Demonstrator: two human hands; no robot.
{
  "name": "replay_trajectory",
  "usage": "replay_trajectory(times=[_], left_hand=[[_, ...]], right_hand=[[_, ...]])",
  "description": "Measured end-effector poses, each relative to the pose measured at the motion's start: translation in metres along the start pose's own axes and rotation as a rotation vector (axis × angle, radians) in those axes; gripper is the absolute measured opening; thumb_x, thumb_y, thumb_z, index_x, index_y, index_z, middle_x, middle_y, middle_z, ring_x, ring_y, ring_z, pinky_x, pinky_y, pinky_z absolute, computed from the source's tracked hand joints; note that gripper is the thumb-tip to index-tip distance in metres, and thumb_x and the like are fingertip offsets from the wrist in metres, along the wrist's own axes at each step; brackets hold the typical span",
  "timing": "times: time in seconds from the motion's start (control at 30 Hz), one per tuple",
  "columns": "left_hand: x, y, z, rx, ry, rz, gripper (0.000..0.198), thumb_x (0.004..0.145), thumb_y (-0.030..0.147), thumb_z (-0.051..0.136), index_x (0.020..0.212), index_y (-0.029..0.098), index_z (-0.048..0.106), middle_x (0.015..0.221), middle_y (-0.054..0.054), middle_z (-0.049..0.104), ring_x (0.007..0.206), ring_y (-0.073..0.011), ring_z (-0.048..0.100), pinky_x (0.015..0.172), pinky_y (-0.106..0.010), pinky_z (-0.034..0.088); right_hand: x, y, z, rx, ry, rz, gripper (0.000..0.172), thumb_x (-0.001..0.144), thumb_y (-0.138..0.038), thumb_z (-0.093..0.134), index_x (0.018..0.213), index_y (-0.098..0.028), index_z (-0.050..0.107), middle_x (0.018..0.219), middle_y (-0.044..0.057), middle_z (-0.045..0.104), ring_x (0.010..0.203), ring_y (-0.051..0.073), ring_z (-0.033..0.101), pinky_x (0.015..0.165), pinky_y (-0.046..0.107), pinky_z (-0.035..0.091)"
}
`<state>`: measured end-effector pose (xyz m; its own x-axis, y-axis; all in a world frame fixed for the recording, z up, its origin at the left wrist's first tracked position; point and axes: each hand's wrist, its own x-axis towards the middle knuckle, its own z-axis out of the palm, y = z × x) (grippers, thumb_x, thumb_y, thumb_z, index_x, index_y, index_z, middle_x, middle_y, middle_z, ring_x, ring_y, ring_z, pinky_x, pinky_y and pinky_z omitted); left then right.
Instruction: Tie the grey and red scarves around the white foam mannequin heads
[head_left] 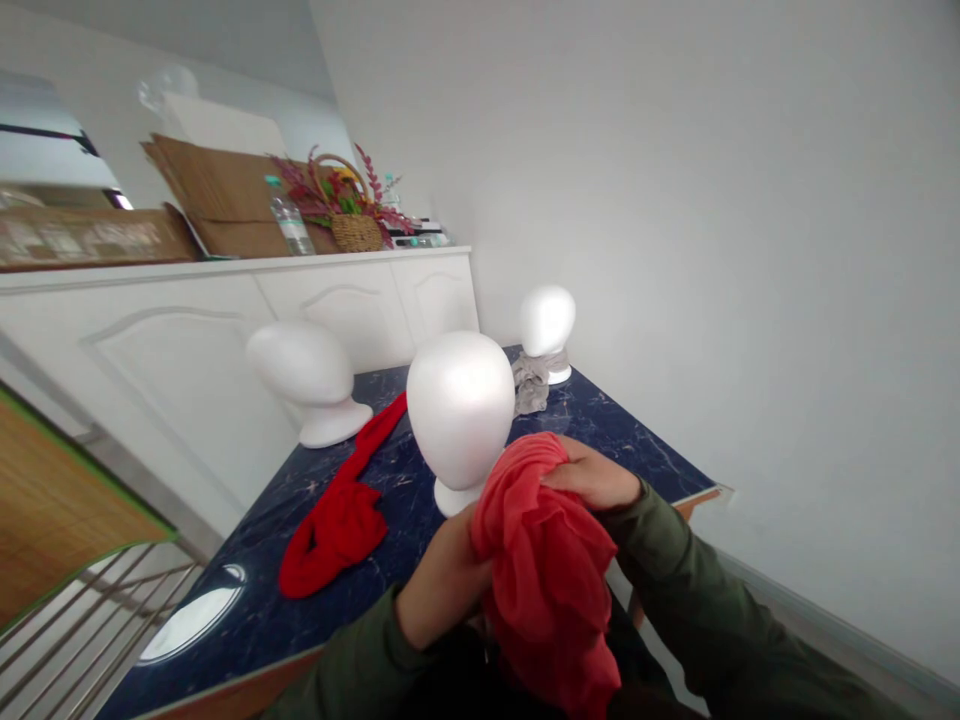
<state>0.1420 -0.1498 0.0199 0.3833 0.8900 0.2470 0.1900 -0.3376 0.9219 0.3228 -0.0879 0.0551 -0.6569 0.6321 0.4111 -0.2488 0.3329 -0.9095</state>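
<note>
A bunched coral-red scarf point(551, 560) hangs between my two hands at the table's front edge. My left hand point(446, 575) is closed on its left side, the fingers partly hidden by the cloth. My right hand point(596, 475) grips its upper right part. Just beyond the scarf stands a white mannequin head point(461, 400), bare and upright. To the left, a bright red scarf point(341, 530) lies loosely on the dark blue marbled table point(259, 520). Another white mannequin head point(304, 370) stands behind it, at the table's left side.
At the table's far end, a third mannequin head point(547, 320) has a grey scarf point(532, 385) around its base. A white cabinet point(337, 300) behind carries a flower basket point(356, 232), a plastic bottle point(291, 220) and cardboard point(217, 195). A metal rack point(97, 620) is at lower left.
</note>
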Motion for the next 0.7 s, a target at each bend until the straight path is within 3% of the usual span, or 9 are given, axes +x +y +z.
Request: replay_trajectory(times=[0.1,0.2,0.27,0.37,0.5,0.6,0.7], left_hand=[[0.003,0.019,-0.022,-0.093,-0.05,-0.123,0.034,0.073,0.027,0.055,0.105,0.017,0.059,0.105,-0.006,0.062,0.101,-0.026,0.053,0.087,-0.039,0.042],[0.003,0.035,-0.038,-0.121,0.067,-0.138,0.032,0.071,0.024,0.058,0.102,0.018,0.061,0.103,-0.004,0.063,0.107,-0.0237,0.049,0.094,-0.036,0.037],[0.006,0.042,-0.039,-0.245,0.114,-0.129,0.031,0.072,0.024,0.056,0.102,0.017,0.06,0.102,-0.004,0.063,0.107,-0.0224,0.049,0.095,-0.034,0.036],[0.018,0.052,-0.027,-0.542,0.116,-0.14,0.03,0.075,0.025,0.052,0.103,0.016,0.059,0.099,-0.005,0.064,0.101,-0.0218,0.054,0.089,-0.033,0.042],[0.028,0.067,-0.017,-0.728,0.116,-0.187,0.028,0.071,0.024,0.056,0.097,0.013,0.059,0.085,-0.006,0.066,0.085,-0.0232,0.061,0.076,-0.032,0.05],[0.027,0.075,-0.029,-0.766,0.154,-0.176,0.026,0.069,0.014,0.054,0.094,0.012,0.059,0.077,-0.006,0.067,0.073,-0.0219,0.064,0.066,-0.03,0.053],[0.022,0.077,-0.056,-0.803,0.269,-0.125,0.027,0.067,0.006,0.047,0.092,0.009,0.058,0.07,-0.006,0.067,0.061,-0.0187,0.064,0.057,-0.027,0.054]], right_hand=[[-0.01,-0.002,-0.021,-0.043,-0.024,0.082,0.027,0.071,-0.029,0.061,0.09,-0.011,0.061,0.084,0.003,0.061,0.085,0.018,0.056,0.085,0.034,0.04],[-0.027,0.01,-0.034,-0.126,0.044,0.215,0.031,0.067,-0.032,0.065,0.088,-0.009,0.061,0.082,0.004,0.061,0.078,0.018,0.056,0.079,0.034,0.043],[-0.034,0.024,-0.021,-0.088,0.066,0.173,0.048,0.066,-0.041,0.066,0.102,-0.011,0.056,0.099,0.007,0.058,0.091,0.021,0.053,0.086,0.036,0.039],[-0.037,0.051,0.026,0.133,-0.116,0.127,0.073,0.059,-0.051,0.067,0.118,-0.015,0.045,0.115,0.01,0.051,0.106,0.024,0.046,0.093,0.038,0.033],[-0.037,0.082,0.084,0.314,-0.424,0.191,0.067,0.045,-0.042,0.076,0.102,-0.011,0.058,0.101,0.009,0.059,0.099,0.023,0.052,0.089,0.032,0.038],[-0.044,0.09,0.083,0.412,-0.453,0.299,0.064,0.047,-0.04,0.076,0.101,-0.01,0.059,0.1,0.009,0.059,0.095,0.021,0.054,0.087,0.03,0.04],[-0.056,0.09,0.056,0.405,-0.388,0.388,0.07,0.045,-0.031,0.079,0.107,-0.011,0.055,0.104,0.009,0.058,0.098,0.022,0.052,0.087,0.031,0.041]])
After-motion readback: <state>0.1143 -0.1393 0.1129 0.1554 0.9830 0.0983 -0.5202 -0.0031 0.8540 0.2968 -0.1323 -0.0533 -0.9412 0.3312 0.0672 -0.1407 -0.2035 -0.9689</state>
